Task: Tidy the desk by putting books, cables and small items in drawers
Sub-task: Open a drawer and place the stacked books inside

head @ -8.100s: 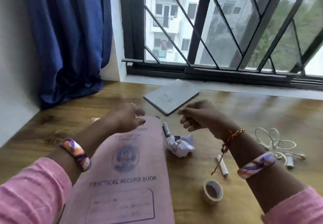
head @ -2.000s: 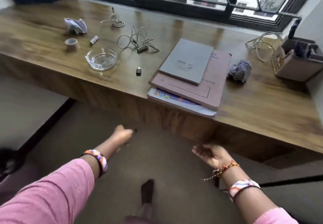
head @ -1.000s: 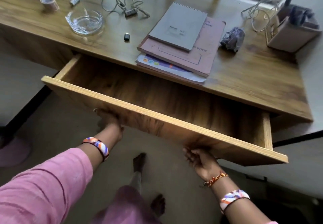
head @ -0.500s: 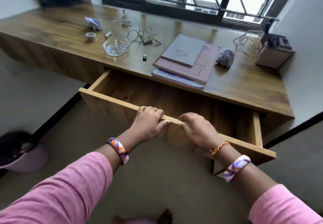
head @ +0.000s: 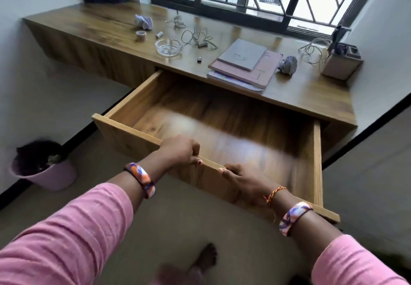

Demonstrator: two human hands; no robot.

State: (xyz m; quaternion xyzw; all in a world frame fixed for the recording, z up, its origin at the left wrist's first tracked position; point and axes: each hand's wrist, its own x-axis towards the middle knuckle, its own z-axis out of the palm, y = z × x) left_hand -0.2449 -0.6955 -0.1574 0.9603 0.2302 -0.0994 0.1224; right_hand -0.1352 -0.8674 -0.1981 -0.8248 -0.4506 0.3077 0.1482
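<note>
A wide wooden drawer [head: 124,127] stands pulled far out from under the desk [head: 307,93], and its inside is bare wood. My left hand [head: 180,151] is closed over the top edge of the drawer front. My right hand [head: 242,180] grips the same front panel just to the right, fingers over the edge. On the desk above lies a stack of books [head: 244,64]: a grey notepad on a pink record book on a white one. Tangled cables [head: 198,37] lie left of the stack, with a small black adapter [head: 199,60] nearby.
On the desk are also a glass ashtray [head: 168,47], a tape roll [head: 141,35], two crumpled papers [head: 144,21] [head: 288,65], white cables [head: 311,50] and a beige organiser box [head: 340,62] at far right. A pink bin [head: 44,173] stands on the floor, left. My foot [head: 205,259] is below.
The drawer has gone from shut to pulled far out. In the last half second it slid further toward me, with both hands staying on its front edge.
</note>
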